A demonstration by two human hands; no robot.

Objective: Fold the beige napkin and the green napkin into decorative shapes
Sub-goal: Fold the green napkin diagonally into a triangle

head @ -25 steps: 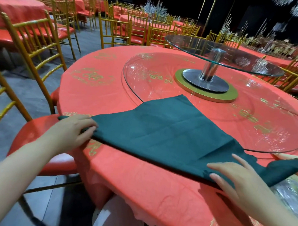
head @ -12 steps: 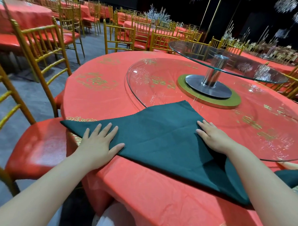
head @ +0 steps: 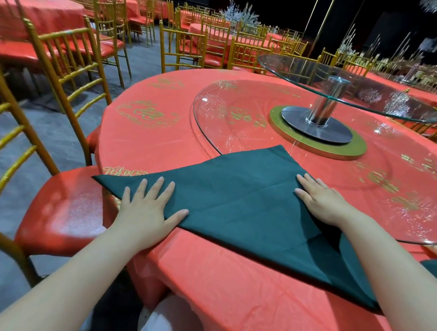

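- Head view: dark green cloth napkin point(head: 236, 205) lies folded in a flat triangle on the near side of the round bench with red tablecloth point(head: 232, 294).
- Napkin's far corner overlaps the rim of the big clear glass turntable point(head: 239, 111); its left tip reaches the bench edge.
- Left hand point(head: 146, 212) palm-down on the napkin's left part, fingers point(head: 157, 188) straight and spread.
- Right hand point(head: 322, 201) palm-down on the napkin's right edge, fingers point(head: 308, 183) straight, close together.
- Gold printed emblems point(head: 147, 113) on the tablecloth, ornamental characters, not readable.
- Gold-framed chair with red seat point(head: 62, 209) just left of the bench.
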